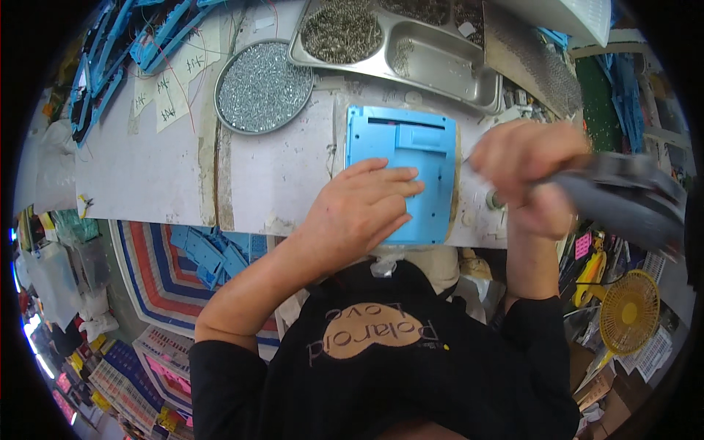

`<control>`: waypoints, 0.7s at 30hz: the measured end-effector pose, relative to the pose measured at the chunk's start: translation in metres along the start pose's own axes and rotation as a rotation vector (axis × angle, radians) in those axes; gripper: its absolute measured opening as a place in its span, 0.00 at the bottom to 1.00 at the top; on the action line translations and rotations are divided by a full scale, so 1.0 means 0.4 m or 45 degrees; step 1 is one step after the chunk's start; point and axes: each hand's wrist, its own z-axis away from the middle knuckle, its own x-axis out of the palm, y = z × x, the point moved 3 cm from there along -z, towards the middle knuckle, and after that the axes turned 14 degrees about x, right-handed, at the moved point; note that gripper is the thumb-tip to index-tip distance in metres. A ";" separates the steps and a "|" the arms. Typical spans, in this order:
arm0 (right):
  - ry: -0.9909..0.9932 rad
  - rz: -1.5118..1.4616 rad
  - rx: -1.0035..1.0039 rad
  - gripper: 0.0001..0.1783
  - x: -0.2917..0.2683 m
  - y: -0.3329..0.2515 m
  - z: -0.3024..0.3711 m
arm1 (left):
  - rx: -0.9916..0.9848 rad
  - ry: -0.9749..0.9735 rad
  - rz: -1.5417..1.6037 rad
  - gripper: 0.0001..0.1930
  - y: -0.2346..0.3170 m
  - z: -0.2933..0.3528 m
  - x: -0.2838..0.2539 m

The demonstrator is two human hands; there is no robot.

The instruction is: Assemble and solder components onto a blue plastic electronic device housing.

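A light-blue plastic housing panel lies flat near the front edge of the white table, with a slot along its far side and small holes in it. My left hand rests on it, fingers stretched out across its lower left half. Off the panel's right side, my right hand is wrapped round a dark grey power screwdriver. Hand and tool are smeared by motion, and a thin bit points left toward the panel. The tip does not touch the panel as far as I can see.
A round tray of small silvery screws stands left of the panel. Behind it sits a steel compartment tray with darker screws. Blue frames with wires pile up far left. A striped bag of blue parts and a yellow fan flank me.
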 end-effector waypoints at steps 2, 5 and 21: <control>0.098 -0.077 -0.035 0.10 -0.028 0.015 -0.029 | 0.021 -0.002 -0.001 0.07 -0.002 -0.008 -0.002; 0.178 -0.026 0.083 0.09 -0.030 0.074 -0.053 | 0.007 -0.004 0.029 0.07 0.006 -0.002 -0.001; -0.071 -0.085 0.239 0.12 -0.050 0.098 -0.085 | 0.051 0.089 0.022 0.09 -0.006 0.001 0.011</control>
